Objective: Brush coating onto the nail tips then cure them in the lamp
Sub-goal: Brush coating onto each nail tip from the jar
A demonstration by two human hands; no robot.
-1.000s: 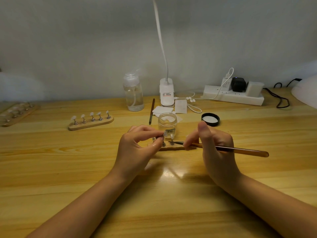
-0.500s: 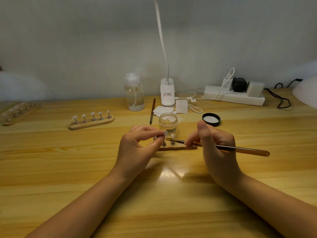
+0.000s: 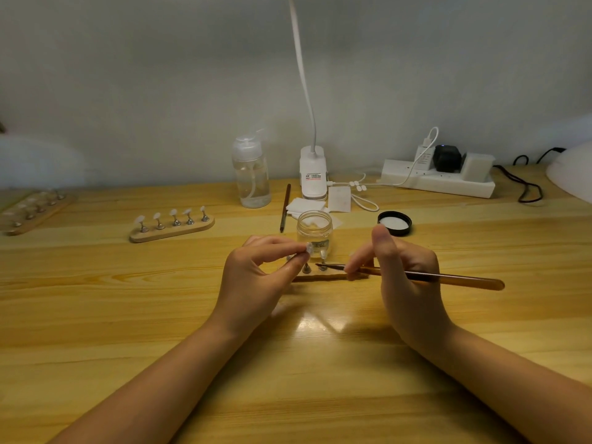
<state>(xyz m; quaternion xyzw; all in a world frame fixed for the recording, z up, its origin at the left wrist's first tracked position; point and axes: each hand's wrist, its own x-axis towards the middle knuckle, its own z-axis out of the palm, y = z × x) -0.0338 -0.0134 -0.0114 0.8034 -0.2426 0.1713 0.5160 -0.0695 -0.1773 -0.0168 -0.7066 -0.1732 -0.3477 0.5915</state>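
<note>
Pale grey wall point(image 3: 160, 75) behind a glossy wooden table point(image 3: 96, 315), with perhaps lamplight glaring near centre.

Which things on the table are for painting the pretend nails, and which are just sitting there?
For the job:
- left hand pinching a nail tip
- right hand holding the brush
- open glass jar
- wooden stand
- white lamp, far right

Just lying about:
- pump bottle
- power strip
- spare brush
- jar lid
</note>
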